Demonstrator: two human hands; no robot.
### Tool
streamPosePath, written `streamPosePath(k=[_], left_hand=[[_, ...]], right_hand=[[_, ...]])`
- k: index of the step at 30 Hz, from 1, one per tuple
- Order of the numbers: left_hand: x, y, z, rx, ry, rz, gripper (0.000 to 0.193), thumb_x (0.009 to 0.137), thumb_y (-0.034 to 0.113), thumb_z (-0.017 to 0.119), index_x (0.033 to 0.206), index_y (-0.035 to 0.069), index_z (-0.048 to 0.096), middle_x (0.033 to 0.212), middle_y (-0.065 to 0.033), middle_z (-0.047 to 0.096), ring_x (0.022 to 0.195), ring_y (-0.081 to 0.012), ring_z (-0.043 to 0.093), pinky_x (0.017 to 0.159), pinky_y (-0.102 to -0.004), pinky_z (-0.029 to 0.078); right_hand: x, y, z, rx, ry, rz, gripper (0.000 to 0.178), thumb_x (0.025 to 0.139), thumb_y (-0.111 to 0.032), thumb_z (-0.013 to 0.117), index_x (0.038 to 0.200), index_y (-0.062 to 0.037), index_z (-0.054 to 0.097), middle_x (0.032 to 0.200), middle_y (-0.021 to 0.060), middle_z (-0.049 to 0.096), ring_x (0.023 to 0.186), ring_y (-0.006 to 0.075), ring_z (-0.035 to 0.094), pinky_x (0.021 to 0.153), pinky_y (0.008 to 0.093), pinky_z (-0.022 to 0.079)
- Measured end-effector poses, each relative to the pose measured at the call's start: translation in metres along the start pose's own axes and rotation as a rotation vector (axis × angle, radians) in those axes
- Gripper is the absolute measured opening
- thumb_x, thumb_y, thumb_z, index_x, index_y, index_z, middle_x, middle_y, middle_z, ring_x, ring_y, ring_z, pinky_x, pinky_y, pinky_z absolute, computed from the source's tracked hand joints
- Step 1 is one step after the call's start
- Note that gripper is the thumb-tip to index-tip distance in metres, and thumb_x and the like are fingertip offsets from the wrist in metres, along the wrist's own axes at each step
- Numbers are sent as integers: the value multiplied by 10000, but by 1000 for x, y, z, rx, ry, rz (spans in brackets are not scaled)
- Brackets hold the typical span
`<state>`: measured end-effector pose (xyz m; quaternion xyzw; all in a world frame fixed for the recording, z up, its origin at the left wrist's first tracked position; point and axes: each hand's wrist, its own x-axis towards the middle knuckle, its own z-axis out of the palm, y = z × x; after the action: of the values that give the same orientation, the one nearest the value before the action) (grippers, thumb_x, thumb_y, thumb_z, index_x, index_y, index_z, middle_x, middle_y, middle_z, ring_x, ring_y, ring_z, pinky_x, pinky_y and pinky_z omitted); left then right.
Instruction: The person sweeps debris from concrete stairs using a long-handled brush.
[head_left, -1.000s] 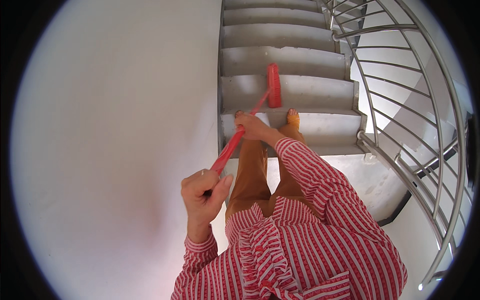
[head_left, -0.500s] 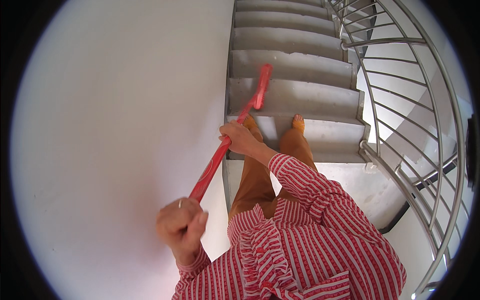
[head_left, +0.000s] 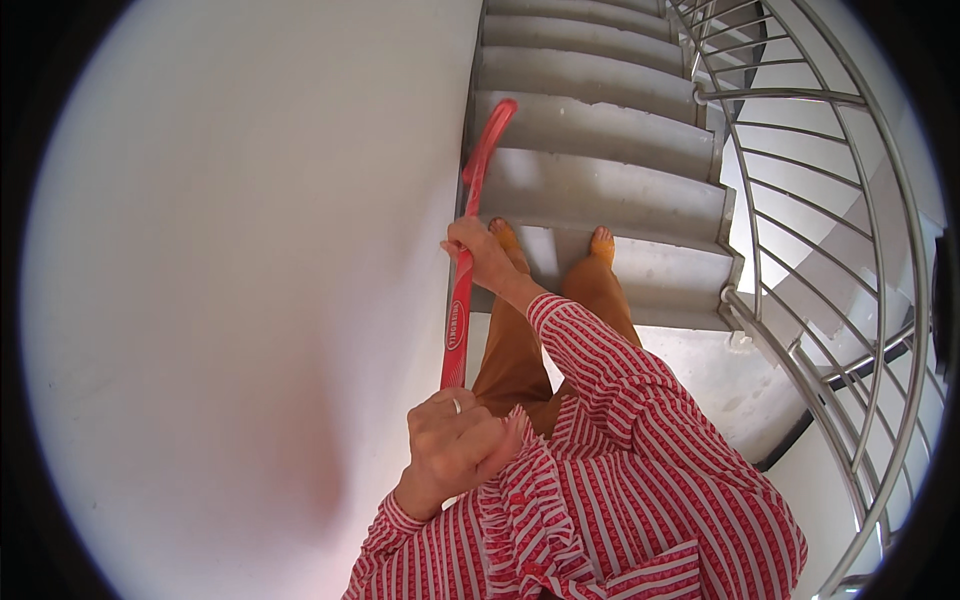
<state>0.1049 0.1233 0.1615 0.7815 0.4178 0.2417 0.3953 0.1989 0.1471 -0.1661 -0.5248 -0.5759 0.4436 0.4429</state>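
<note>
A red broom (head_left: 456, 330) slants across the stairs beside the wall, its long handle running away from me. Around the near end of the handle my left hand (head_left: 455, 450) is closed, with a ring on one finger. Farther along, my right hand (head_left: 485, 262) wraps the handle below the head. The narrow red broom head (head_left: 488, 140) is seen nearly edge-on, over the steps close to the wall; its bristles are hard to make out, and whether it touches a step I cannot tell.
Grey stair steps (head_left: 600, 185) stretch ahead of my bare feet (head_left: 602, 243). A plain white wall (head_left: 240, 250) rises on the left. Along the right side curves a metal railing (head_left: 885, 250) with thin bars.
The broom head has swung left toward the wall and turned edge-on. My left hand has moved right, nearer my body, so the handle stands straighter. My right hand shifted slightly up.
</note>
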Motion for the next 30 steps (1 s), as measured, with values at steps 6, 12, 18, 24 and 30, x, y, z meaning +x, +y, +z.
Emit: streamPosePath(k=[6,12,18,24,30], left_hand=[[-15,5,-1,-225,69,-6,431,714,-43,803,570,82,416,529,-44,401,446,-221,434,452,-335,400],[2,18,10,-193,90,-32,447,732,-38,822,587,97,422,552,-36,424,458,-200,408,455,-325,390],[-7,11,36,-83,130,105,442,683,-1,845,590,110,427,575,-30,464,490,-184,485,480,-305,432],[19,24,3,-142,112,84,389,695,29,854,628,102,478,582,-31,475,486,-182,488,469,-317,421],[37,28,44,-91,69,31,333,739,68,859,653,96,539,583,-23,479,492,-183,487,489,-344,421]], right_hand=[[4,-20,-36,-156,-134,-56,229,858,-55,717,809,-78,495,807,72,544,846,301,555,772,405,424],[-22,-9,-31,-20,-316,-6,239,855,-55,704,797,-67,473,811,88,531,852,318,547,762,409,432],[18,-4,-55,-47,-150,-19,270,854,-1,685,789,-63,430,788,99,493,796,318,510,748,398,420],[5,-22,-71,-83,-325,-9,217,861,-59,711,819,-58,498,835,127,543,861,344,575,759,425,465],[5,10,-70,-38,-244,36,274,857,30,697,809,-47,439,799,119,490,782,312,500,761,392,430]])
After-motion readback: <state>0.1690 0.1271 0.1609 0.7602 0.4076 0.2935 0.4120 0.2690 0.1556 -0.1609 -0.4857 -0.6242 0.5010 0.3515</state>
